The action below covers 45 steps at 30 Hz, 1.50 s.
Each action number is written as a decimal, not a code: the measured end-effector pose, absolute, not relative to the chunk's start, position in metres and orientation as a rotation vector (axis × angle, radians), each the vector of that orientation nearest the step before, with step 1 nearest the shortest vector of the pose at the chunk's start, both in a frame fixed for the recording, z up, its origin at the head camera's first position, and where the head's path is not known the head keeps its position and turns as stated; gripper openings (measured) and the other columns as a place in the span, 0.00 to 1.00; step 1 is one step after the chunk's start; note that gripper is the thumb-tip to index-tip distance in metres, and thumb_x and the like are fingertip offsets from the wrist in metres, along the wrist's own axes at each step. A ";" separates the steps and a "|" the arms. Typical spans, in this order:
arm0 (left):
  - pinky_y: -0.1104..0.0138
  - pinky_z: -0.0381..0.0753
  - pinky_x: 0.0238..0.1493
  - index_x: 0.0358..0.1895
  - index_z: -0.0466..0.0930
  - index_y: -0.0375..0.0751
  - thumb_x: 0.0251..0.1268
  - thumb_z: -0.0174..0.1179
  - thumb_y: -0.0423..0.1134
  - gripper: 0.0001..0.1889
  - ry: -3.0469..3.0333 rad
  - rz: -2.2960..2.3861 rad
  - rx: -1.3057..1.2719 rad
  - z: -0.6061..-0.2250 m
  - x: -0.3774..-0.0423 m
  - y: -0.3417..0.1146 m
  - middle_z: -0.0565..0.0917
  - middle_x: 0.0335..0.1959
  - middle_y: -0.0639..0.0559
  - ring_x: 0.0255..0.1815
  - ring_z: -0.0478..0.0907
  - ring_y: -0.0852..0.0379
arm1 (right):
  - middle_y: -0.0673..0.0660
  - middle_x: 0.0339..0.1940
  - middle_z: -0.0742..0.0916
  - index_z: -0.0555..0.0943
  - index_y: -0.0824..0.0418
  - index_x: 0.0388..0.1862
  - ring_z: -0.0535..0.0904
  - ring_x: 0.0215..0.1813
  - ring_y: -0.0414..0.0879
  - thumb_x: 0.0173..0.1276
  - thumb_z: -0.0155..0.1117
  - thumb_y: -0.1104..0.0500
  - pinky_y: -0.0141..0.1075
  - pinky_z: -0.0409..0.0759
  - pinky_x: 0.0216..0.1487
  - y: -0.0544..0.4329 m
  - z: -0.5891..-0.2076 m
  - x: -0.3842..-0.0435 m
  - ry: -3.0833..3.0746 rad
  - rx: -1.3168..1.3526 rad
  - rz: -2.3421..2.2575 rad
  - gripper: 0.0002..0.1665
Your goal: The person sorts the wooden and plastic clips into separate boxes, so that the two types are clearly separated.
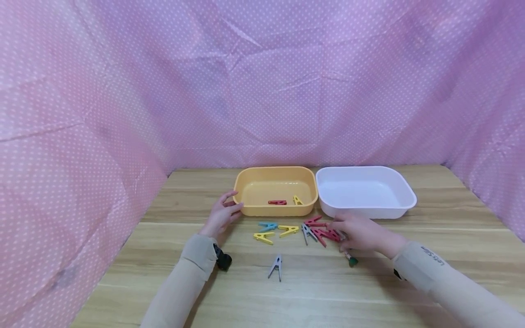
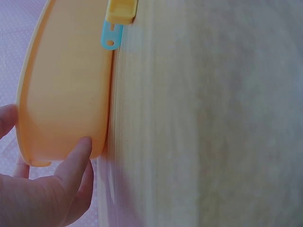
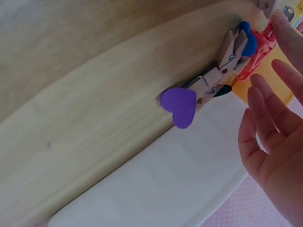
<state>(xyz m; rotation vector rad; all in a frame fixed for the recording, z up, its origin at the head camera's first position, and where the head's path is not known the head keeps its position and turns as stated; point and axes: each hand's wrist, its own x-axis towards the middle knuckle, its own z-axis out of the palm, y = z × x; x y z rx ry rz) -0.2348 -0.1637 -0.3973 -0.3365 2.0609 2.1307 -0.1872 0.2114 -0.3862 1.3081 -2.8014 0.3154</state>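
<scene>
My left hand (image 1: 220,216) rests at the left end of an orange plastic basin (image 1: 262,211), its fingers at the rim and thumb against the outer wall (image 2: 66,94). Inside that basin lie a red clothespin (image 1: 277,202) and a yellow clothespin (image 1: 297,200). Over a cluster of pegs in front of the white basin reaches my right hand (image 1: 362,232), fingers apart and nothing visibly gripped. Closest to its fingertips are red clothespins (image 3: 258,54). Beside them lie wooden clothespins (image 3: 208,82), one with a purple heart (image 3: 182,106), and a blue heart (image 3: 248,39); the hand hides some in the head view.
The white basin (image 1: 365,212) stands right beside the orange one. On the wooden table (image 1: 229,291) lie a blue clothespin (image 1: 268,226), yellow clothespins (image 1: 288,230) and a grey clothespin (image 1: 276,266) nearer the front. A pink dotted cloth (image 1: 254,100) hangs behind and at the sides.
</scene>
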 end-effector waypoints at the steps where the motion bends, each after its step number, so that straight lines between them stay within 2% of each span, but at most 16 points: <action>1: 0.61 0.76 0.57 0.68 0.63 0.44 0.66 0.55 0.27 0.27 2.060 2.130 -0.336 -0.398 -0.235 -0.164 0.67 0.55 0.40 0.44 0.74 0.56 | 0.46 0.29 0.74 0.83 0.58 0.45 0.65 0.32 0.38 0.43 0.80 0.57 0.32 0.68 0.32 0.211 -0.387 -0.188 -2.807 1.309 0.316 0.27; 8: 0.65 0.77 0.52 0.68 0.62 0.43 0.66 0.55 0.27 0.28 2.050 2.138 -0.334 -0.398 -0.235 -0.163 0.66 0.52 0.42 0.42 0.74 0.58 | 0.46 0.32 0.76 0.83 0.59 0.46 0.67 0.34 0.38 0.44 0.79 0.56 0.35 0.72 0.35 0.210 -0.389 -0.190 -2.843 1.318 0.307 0.27; 18: 0.61 0.76 0.57 0.68 0.63 0.45 0.66 0.56 0.28 0.28 2.066 2.120 -0.347 -0.398 -0.236 -0.165 0.66 0.54 0.41 0.45 0.74 0.56 | 0.46 0.31 0.75 0.83 0.59 0.43 0.66 0.33 0.38 0.45 0.79 0.58 0.34 0.71 0.35 0.206 -0.387 -0.192 -2.861 1.325 0.303 0.23; 28: 0.65 0.77 0.52 0.67 0.64 0.44 0.65 0.56 0.27 0.28 2.055 2.138 -0.351 -0.399 -0.237 -0.164 0.66 0.51 0.42 0.41 0.73 0.58 | 0.47 0.33 0.77 0.83 0.60 0.45 0.67 0.33 0.38 0.47 0.78 0.59 0.35 0.73 0.36 0.205 -0.386 -0.193 -2.884 1.321 0.283 0.24; 40: 0.60 0.73 0.60 0.69 0.62 0.43 0.66 0.55 0.27 0.28 2.041 2.149 -0.349 -0.397 -0.234 -0.163 0.66 0.53 0.41 0.45 0.72 0.57 | 0.46 0.30 0.78 0.84 0.58 0.40 0.67 0.31 0.35 0.46 0.78 0.60 0.30 0.73 0.32 0.207 -0.394 -0.196 -2.864 1.340 0.324 0.20; 45: 0.60 0.74 0.59 0.69 0.62 0.42 0.65 0.55 0.26 0.29 2.041 2.162 -0.346 -0.397 -0.233 -0.162 0.66 0.53 0.41 0.44 0.72 0.57 | 0.46 0.31 0.80 0.84 0.58 0.41 0.69 0.31 0.35 0.47 0.77 0.59 0.31 0.74 0.33 0.207 -0.395 -0.197 -2.876 1.325 0.327 0.19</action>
